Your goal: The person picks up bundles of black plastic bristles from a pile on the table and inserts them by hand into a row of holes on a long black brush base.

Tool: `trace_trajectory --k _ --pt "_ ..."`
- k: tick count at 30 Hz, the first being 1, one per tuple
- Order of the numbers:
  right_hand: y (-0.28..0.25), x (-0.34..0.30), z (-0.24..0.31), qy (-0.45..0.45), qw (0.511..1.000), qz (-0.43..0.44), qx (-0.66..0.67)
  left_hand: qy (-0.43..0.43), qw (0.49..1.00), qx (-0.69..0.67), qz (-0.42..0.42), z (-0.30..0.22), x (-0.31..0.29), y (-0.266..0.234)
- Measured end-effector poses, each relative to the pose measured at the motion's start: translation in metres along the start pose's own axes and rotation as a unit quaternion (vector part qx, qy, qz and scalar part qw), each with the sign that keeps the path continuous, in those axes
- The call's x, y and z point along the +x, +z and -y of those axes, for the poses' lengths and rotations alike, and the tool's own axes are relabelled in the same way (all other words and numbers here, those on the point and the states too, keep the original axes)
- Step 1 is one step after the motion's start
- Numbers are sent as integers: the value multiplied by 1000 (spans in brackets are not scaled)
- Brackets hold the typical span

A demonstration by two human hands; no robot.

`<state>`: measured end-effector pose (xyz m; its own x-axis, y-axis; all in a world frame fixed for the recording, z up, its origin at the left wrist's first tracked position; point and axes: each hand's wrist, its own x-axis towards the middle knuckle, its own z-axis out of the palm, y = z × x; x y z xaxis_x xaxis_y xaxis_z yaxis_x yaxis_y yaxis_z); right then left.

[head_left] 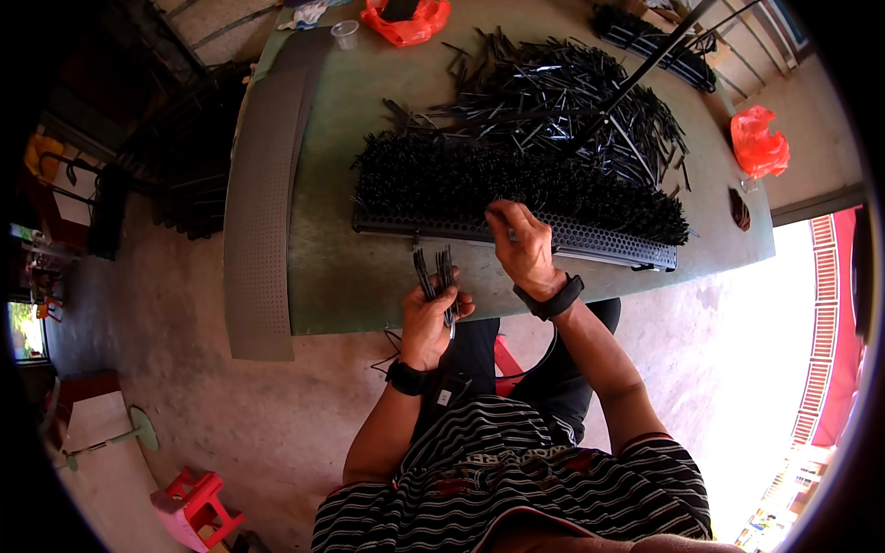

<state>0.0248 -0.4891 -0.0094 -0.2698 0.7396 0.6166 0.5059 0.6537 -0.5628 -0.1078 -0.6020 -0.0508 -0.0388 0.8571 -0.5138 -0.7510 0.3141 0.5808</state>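
Observation:
My left hand is closed around a small bunch of thin black strips, fanned out in two groups and pointing up just in front of the table edge. My right hand is pinched at the front of a long black perforated bar. Whatever lies between its fingertips is too small to make out. Dense black bristles cover the back of the bar, which runs across the table. Behind them spreads a large loose heap of black strips.
The green table carries a grey perforated sheet on its left. A dark rod slants over the heap. Red plastic bags and a clear cup stand around the edges. A red stool is on the floor.

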Motion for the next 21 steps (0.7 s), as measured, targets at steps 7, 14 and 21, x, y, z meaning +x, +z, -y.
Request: trace_trajectory --k 7,14,21 --pt "-7 8 5 -49 991 57 -112 -5 1000 20 10 -4 -4 3" --pt "-15 -19 0 356 876 237 223 -25 997 57 38 -1 -6 18" --pt "-19 -3 8 300 910 -60 280 -17 1000 2 4 6 4 14"
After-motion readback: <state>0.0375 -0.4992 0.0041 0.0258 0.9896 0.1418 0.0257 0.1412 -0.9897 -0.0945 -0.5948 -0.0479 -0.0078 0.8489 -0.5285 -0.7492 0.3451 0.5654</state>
